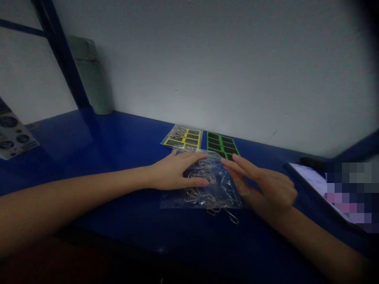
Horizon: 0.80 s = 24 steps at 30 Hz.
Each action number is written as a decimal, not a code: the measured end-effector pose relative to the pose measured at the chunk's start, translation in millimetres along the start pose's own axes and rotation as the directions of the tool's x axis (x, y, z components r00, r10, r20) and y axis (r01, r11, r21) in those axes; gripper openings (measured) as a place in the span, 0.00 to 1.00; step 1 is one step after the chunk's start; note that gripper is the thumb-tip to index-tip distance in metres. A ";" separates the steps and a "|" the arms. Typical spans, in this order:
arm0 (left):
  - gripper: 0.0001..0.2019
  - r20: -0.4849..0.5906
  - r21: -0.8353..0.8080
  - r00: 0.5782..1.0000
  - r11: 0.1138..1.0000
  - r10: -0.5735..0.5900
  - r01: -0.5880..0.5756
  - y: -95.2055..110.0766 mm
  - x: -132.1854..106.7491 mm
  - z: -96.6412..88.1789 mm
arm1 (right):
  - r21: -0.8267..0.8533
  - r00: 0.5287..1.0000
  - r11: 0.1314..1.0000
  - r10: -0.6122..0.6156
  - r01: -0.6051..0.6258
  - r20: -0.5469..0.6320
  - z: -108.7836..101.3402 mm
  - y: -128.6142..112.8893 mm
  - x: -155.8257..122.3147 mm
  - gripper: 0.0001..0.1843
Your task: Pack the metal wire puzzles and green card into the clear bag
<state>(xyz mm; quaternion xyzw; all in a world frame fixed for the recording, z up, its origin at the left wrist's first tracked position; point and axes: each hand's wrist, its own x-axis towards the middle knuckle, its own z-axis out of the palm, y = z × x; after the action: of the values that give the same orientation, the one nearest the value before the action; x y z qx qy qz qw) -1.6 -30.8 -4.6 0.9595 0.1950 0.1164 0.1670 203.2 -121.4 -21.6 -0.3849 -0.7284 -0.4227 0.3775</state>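
Observation:
A clear plastic bag (204,197) of bent wire pieces lies on the blue tabletop, and a wire loop pokes out past its lower edge. My left hand (177,171) rests flat on the bag with its fingers spread. My right hand (260,185) touches the bag's right side with its fingertips, and I see no firm grip. Just beyond the bag are a yellow-and-black printed card (183,137), inside a clear sleeve holding more wire, and a green-and-black printed card (220,145). The bag's far corner overlaps both cards slightly.
The blue table (97,134) runs along a white wall. A grey-green bottle (91,75) stands at the back left beside a dark blue post (60,51). A printed sheet (14,132) lies at the far left. A tablet (310,179) lies at the right.

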 end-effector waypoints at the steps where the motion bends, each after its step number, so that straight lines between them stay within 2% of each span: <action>1: 0.34 -0.013 -0.001 1.000 1.000 -0.001 0.001 0.3 0.1 0.2 | 0.023 1.000 1.000 -0.001 0.001 0.004 -0.2 0.1 -0.4 0.37; 6: 0.31 -0.064 -0.008 0.998 1.000 0.005 -0.005 -0.1 0.1 -1.1 | 0.111 0.995 0.991 0.064 -0.072 0.075 -1.1 2.9 -2.6 0.37; 9: 0.30 -0.043 -0.029 0.999 1.000 0.003 -0.004 -1.8 -0.1 -3.4 | 0.190 0.978 0.969 0.125 -0.156 0.167 -0.8 4.7 -2.0 0.35; 11: 0.30 -0.026 -0.030 1.000 0.999 0.014 -0.015 -3.1 -0.1 -4.3 | 0.322 0.931 0.892 0.227 -0.317 0.287 0.2 5.2 -1.1 0.35; 13: 0.30 -0.011 -0.011 1.000 1.000 0.024 -0.024 -4.2 -0.2 -4.5 | 0.465 0.858 0.741 0.302 -0.485 0.416 2.3 6.0 -0.7 0.36; 15: 0.32 0.001 0.012 0.999 0.999 0.038 -0.038 -5.3 -0.2 -4.0 | 0.539 0.804 0.608 0.335 -0.583 0.492 5.3 7.9 -1.3 0.37; 17: 0.32 0.019 0.015 0.998 0.998 0.056 -0.057 -6.3 -0.2 -3.4 | 0.541 0.785 0.579 0.352 -0.610 0.509 8.0 10.6 -2.5 0.38; 21: 0.33 0.060 0.012 0.997 0.999 0.047 -0.048 -7.8 0.0 -2.6 | 0.484 0.777 0.623 0.372 -0.614 0.508 10.0 14.8 -5.1 0.39; 23: 0.33 0.076 0.013 0.996 0.999 0.036 -0.037 -8.4 0.3 -2.2 | 0.497 0.760 0.585 0.392 -0.641 0.519 9.8 14.6 -5.5 0.40; 24: 0.33 0.080 0.013 0.996 0.999 0.034 -0.035 -8.6 0.4 -1.9 | 0.523 0.744 0.534 0.404 -0.664 0.532 9.7 13.8 -5.3 0.40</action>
<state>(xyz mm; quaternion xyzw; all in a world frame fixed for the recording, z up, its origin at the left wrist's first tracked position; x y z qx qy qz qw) -4.6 -22.6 -5.9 0.9677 0.1725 0.0795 0.1656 215.4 -109.1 -25.3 -0.4925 -0.7275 0.0911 0.4690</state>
